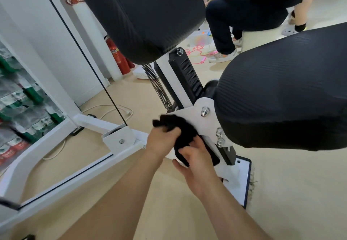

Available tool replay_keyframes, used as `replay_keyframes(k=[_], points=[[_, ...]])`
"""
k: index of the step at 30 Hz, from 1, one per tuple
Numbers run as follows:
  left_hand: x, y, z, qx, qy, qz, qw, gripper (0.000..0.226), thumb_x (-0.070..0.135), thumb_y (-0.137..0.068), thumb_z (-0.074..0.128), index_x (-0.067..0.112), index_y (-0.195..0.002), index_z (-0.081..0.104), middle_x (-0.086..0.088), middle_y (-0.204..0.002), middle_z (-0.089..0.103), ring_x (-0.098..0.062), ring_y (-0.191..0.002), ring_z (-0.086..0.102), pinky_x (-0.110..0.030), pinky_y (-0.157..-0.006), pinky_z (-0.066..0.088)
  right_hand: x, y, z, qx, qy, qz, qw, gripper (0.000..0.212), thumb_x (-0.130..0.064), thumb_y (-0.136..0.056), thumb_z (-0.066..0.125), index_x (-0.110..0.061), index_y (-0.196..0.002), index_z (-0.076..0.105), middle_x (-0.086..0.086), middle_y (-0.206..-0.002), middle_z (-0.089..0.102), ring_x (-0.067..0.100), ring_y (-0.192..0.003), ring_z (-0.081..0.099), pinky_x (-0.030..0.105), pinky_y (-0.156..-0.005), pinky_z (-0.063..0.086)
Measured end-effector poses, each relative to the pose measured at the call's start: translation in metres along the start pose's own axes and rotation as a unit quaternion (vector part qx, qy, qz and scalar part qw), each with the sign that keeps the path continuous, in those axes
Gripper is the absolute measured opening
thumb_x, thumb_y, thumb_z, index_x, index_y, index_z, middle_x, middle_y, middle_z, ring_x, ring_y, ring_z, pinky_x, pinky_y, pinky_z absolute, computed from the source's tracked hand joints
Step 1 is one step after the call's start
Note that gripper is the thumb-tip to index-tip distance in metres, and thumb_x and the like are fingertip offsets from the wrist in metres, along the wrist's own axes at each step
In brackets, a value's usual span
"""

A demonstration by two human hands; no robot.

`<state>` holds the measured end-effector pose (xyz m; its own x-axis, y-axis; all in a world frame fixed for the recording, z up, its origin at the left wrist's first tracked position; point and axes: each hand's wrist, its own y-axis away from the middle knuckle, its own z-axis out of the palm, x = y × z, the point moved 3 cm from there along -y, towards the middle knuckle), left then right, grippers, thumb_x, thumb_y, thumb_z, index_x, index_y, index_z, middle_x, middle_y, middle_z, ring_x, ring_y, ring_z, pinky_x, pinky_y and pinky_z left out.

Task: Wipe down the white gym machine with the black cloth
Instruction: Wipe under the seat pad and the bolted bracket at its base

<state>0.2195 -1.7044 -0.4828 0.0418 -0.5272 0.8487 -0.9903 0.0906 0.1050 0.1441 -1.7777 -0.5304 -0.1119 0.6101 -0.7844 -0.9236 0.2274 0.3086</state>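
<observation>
The white gym machine (193, 116) fills the middle of the view: a white bracket plate with bolts, a white base frame and two black padded cushions. The black cloth (183, 133) is bunched against the lower left edge of the bracket plate. My left hand (162, 140) grips the upper part of the cloth from the left. My right hand (197, 161) holds the lower part, fingers curled over it, just below the left hand. Part of the cloth is hidden under my fingers.
A steel spring (156, 85) and a black slotted adjuster (188, 76) rise behind the plate. A thin black cable (90, 66) runs diagonally at left. A seated person (242, 18), red fire extinguishers (117, 55), bottled water packs (20, 106) and a white cord (112, 111) surround the machine.
</observation>
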Motion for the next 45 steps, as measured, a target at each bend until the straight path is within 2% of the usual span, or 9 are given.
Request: replay_keyframes(k=[5, 8, 14, 17, 21, 25, 29, 36, 45], points=[[0.048, 0.004, 0.010, 0.078, 0.027, 0.173, 0.982, 0.009, 0.031, -0.088, 0.061, 0.024, -0.090, 0.066, 0.010, -0.083, 0.068, -0.007, -0.083, 0.063, -0.026, -0.077, 0.051, -0.025, -0.001, 0.012, -0.063, -0.080, -0.083, 0.991, 0.065, 0.014, -0.085, 0.038, -0.026, -0.133, 0.055, -0.003, -0.124, 0.068, 0.016, -0.115, 0.064, 0.034, -0.092, 0.053], [0.039, 0.013, 0.020, 0.098, 0.051, 0.171, 0.979, 0.007, 0.032, -0.089, 0.060, 0.027, -0.089, 0.066, 0.007, -0.085, 0.069, -0.009, -0.082, 0.065, -0.030, -0.079, 0.053, -0.021, -0.007, 0.000, -0.048, -0.112, -0.082, 0.989, 0.069, 0.018, -0.082, 0.034, -0.019, -0.137, 0.054, 0.003, -0.126, 0.067, 0.019, -0.119, 0.062, 0.031, -0.089, 0.053], [0.008, 0.040, 0.075, -0.077, -0.084, 0.115, 0.987, 0.022, 0.030, -0.095, 0.061, 0.010, -0.095, 0.070, -0.011, -0.095, 0.073, -0.026, -0.094, 0.067, -0.036, -0.082, 0.053, 0.021, -0.002, -0.047, -0.033, -0.312, -0.016, 0.950, 0.057, -0.001, -0.083, 0.057, -0.016, -0.137, 0.050, 0.011, -0.128, 0.062, 0.019, -0.116, 0.056, 0.032, -0.096, 0.047], [0.005, 0.032, 0.066, -0.007, 0.059, 0.081, 0.995, 0.023, 0.036, -0.090, 0.062, 0.017, -0.101, 0.070, -0.004, -0.097, 0.073, -0.022, -0.095, 0.068, -0.043, -0.088, 0.055, 0.013, -0.002, -0.065, -0.047, -0.274, 0.003, 0.961, 0.036, 0.008, -0.081, 0.048, -0.011, -0.109, 0.060, 0.005, -0.104, 0.064, 0.019, -0.108, 0.058, 0.029, -0.090, 0.052], [-0.001, 0.030, 0.064, 0.067, 0.229, 0.035, 0.971, 0.010, 0.036, -0.088, 0.060, 0.029, -0.087, 0.067, 0.007, -0.086, 0.072, -0.015, -0.086, 0.068, -0.048, -0.088, 0.056, 0.007, -0.003, -0.060, -0.028, -0.272, 0.034, 0.961, 0.030, 0.005, -0.092, 0.045, -0.013, -0.107, 0.064, 0.001, -0.104, 0.070, 0.016, -0.103, 0.065, 0.035, -0.095, 0.049], [-0.012, 0.053, 0.100, 0.023, 0.167, 0.010, 0.986, 0.014, 0.032, -0.093, 0.062, 0.025, -0.083, 0.067, -0.001, -0.088, 0.073, -0.014, -0.079, 0.068, -0.029, -0.073, 0.053, 0.017, -0.002, -0.078, -0.009, -0.262, 0.054, 0.964, 0.037, 0.001, -0.095, 0.041, -0.016, -0.119, 0.063, 0.005, -0.101, 0.066, 0.018, -0.090, 0.062, 0.029, -0.085, 0.048], [-0.019, 0.045, 0.102, -0.017, 0.199, -0.008, 0.980, 0.009, 0.031, -0.094, 0.057, 0.030, -0.091, 0.066, -0.003, -0.097, 0.073, -0.022, -0.092, 0.070, -0.041, -0.085, 0.057, 0.018, -0.001, -0.101, 0.039, -0.246, 0.050, 0.967, 0.037, -0.003, -0.099, 0.047, -0.016, -0.132, 0.059, 0.000, -0.111, 0.071, 0.010, -0.092, 0.065, 0.027, -0.086, 0.050], [-0.031, 0.072, 0.121, -0.094, 0.415, -0.190, 0.885, 0.018, 0.014, -0.101, 0.050, 0.008, -0.112, 0.062, -0.015, -0.100, 0.070, -0.019, -0.084, 0.066, -0.027, -0.075, 0.057, 0.007, 0.017, -0.119, 0.130, -0.172, -0.029, 0.976, 0.029, 0.009, -0.091, 0.057, -0.002, -0.117, 0.066, 0.015, -0.113, 0.071, 0.018, -0.093, 0.070, 0.018, -0.072, 0.056], [-0.022, 0.081, 0.122, 0.023, 0.428, -0.082, 0.900, 0.018, 0.005, -0.093, 0.062, 0.011, -0.110, 0.060, -0.013, -0.108, 0.071, -0.026, -0.096, 0.072, -0.043, -0.087, 0.058, -0.031, 0.015, -0.104, 0.233, 0.013, -0.195, 0.953, 0.022, -0.007, -0.090, 0.067, -0.014, -0.111, 0.069, -0.006, -0.098, 0.073, 0.007, -0.090, 0.070, 0.021, -0.080, 0.057]])
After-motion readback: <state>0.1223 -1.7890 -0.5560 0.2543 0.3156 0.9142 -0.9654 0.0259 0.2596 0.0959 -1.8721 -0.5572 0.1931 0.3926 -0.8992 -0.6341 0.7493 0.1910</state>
